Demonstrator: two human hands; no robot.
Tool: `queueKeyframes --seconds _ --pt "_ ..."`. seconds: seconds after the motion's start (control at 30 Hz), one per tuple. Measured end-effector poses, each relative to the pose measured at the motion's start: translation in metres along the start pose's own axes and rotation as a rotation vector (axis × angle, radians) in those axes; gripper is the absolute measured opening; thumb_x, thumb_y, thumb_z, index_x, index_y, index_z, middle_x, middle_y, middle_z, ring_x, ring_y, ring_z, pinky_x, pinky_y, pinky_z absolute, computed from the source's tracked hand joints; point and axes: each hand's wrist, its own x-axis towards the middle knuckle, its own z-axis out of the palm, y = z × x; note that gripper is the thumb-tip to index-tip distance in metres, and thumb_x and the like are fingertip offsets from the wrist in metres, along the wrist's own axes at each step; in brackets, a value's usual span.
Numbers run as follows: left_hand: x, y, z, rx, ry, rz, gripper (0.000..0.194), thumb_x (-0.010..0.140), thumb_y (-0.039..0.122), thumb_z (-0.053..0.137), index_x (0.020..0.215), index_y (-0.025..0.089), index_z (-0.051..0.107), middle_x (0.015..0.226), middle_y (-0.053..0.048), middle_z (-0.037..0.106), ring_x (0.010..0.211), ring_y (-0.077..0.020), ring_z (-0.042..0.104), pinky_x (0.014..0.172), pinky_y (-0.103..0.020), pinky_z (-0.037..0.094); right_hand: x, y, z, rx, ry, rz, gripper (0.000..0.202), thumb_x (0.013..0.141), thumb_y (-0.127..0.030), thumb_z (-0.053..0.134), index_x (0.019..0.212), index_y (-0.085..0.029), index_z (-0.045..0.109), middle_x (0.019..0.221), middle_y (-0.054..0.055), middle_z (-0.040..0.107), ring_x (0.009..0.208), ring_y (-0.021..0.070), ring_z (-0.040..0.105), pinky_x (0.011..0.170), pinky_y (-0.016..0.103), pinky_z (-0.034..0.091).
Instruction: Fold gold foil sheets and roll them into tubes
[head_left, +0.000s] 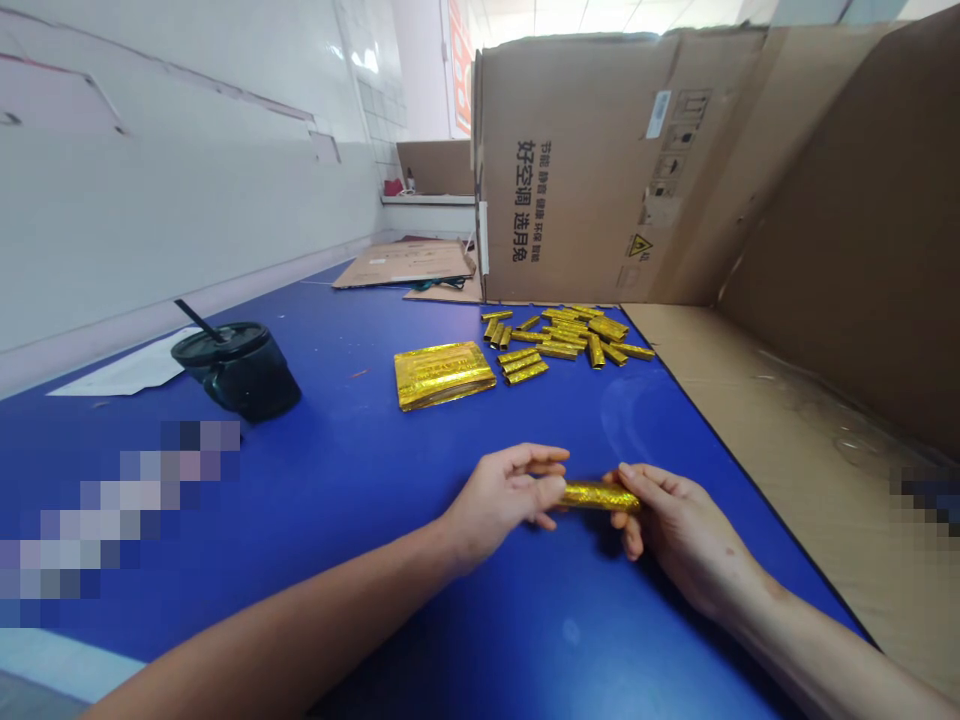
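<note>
A shiny gold foil tube (598, 496) is held sideways just above the blue table (420, 500). My left hand (519, 492) pinches its left end between thumb and fingers. At the other end my right hand (660, 505) grips it, thumb on top and fingers underneath. Beyond my hands lies a flat stack of gold foil sheets (444, 375). To the right of that stack, several similar gold foil rolls (570, 330) lie in a loose group, some lined up side by side and others piled. What the tube contains, if anything, is hidden.
A dark cup with a straw (251, 370) stands at the left, with white paper (127, 362) behind it. Large cardboard boxes (600, 180) wall off the back and right. Flattened cardboard (405, 263) lies at the far end. The table's right edge runs past my right arm.
</note>
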Motion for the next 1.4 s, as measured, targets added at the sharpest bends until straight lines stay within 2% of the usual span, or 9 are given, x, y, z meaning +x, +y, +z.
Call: queueKeyframes --seconds 0.1,0.17,0.27,0.5,0.63,0.77,1.03,1.2,1.4 --pt "0.0 -0.002 0.003 0.047 -0.013 -0.025 0.036 0.056 0.026 0.072 0.086 0.01 0.06 0.076 -0.007 0.062 0.065 -0.0145 0.059 0.055 -0.023 0.047 -0.001 -0.001 0.001 0.016 -0.028 0.024 0.034 0.072 -0.047 0.056 0.076 -0.013 0.056 0.048 0.0 0.058 0.032 0.0093 0.048 0.035 0.02 0.034" --pt "0.0 -0.002 0.004 0.046 0.028 -0.07 0.028 0.059 0.024 0.069 0.081 0.009 0.06 0.068 -0.006 0.062 0.061 -0.0138 0.06 0.055 -0.023 0.047 -0.002 -0.001 0.002 0.023 -0.054 -0.004 0.036 0.073 -0.048 0.054 0.085 -0.014 0.056 0.053 0.0 0.06 0.037 0.0112 0.052 0.038 0.022 0.039" --pt "0.0 -0.001 0.004 0.025 0.09 -0.107 0.023 0.063 0.023 0.066 0.079 0.009 0.059 0.066 -0.006 0.063 0.056 -0.0124 0.059 0.053 -0.023 0.046 -0.005 0.002 0.002 -0.028 -0.105 -0.061 0.036 0.071 -0.041 0.06 0.097 -0.016 0.054 0.057 -0.001 0.061 0.045 0.0127 0.056 0.046 0.024 0.043" --pt "-0.002 -0.005 0.008 0.045 0.049 -0.154 0.019 0.062 0.019 0.065 0.079 0.009 0.061 0.067 -0.005 0.063 0.06 -0.0122 0.06 0.055 -0.022 0.046 -0.008 0.004 0.004 -0.157 -0.183 -0.05 0.03 0.067 -0.033 0.065 0.09 -0.015 0.062 0.065 0.002 0.065 0.051 0.0107 0.056 0.051 0.024 0.045" --pt "-0.004 -0.007 0.009 0.046 0.056 -0.167 0.019 0.061 0.02 0.067 0.075 0.009 0.062 0.065 -0.005 0.064 0.059 -0.0116 0.06 0.057 -0.022 0.046 -0.009 0.003 0.007 -0.216 -0.213 -0.058 0.027 0.067 -0.035 0.064 0.085 -0.014 0.066 0.059 0.002 0.063 0.048 0.0098 0.053 0.048 0.023 0.044" --pt "-0.003 -0.007 0.01 0.025 0.097 -0.179 0.017 0.061 0.019 0.066 0.074 0.008 0.062 0.065 -0.005 0.064 0.054 -0.0096 0.058 0.057 -0.021 0.046 -0.009 0.002 0.007 -0.23 -0.197 -0.08 0.029 0.067 -0.037 0.063 0.08 -0.012 0.068 0.056 0.003 0.062 0.046 0.0101 0.052 0.047 0.023 0.043" --pt "-0.001 -0.006 0.006 -0.046 0.14 -0.158 0.016 0.064 0.018 0.065 0.075 0.007 0.06 0.066 -0.007 0.063 0.057 -0.012 0.059 0.057 -0.023 0.047 -0.007 0.001 0.004 -0.291 -0.121 -0.082 0.033 0.068 -0.041 0.061 0.082 -0.012 0.066 0.049 0.002 0.06 0.044 0.0117 0.051 0.049 0.025 0.042" --pt "0.002 -0.005 0.004 -0.089 0.188 -0.147 0.01 0.07 0.015 0.06 0.076 0.008 0.057 0.067 -0.006 0.061 0.057 -0.0115 0.058 0.056 -0.023 0.047 -0.003 0.002 0.0 -0.251 -0.11 -0.084 0.032 0.067 -0.039 0.063 0.087 -0.013 0.063 0.059 0.001 0.06 0.042 0.0088 0.049 0.043 0.022 0.039" --pt "0.006 -0.007 0.004 -0.125 0.255 -0.074 0.016 0.079 0.026 0.05 0.083 0.01 0.052 0.074 -0.006 0.058 0.058 -0.0121 0.058 0.055 -0.026 0.047 0.018 -0.01 -0.02 -0.219 0.102 -0.118 0.034 0.064 -0.035 0.066 0.093 -0.017 0.06 0.066 0.001 0.062 0.042 0.0079 0.049 0.038 0.019 0.036"
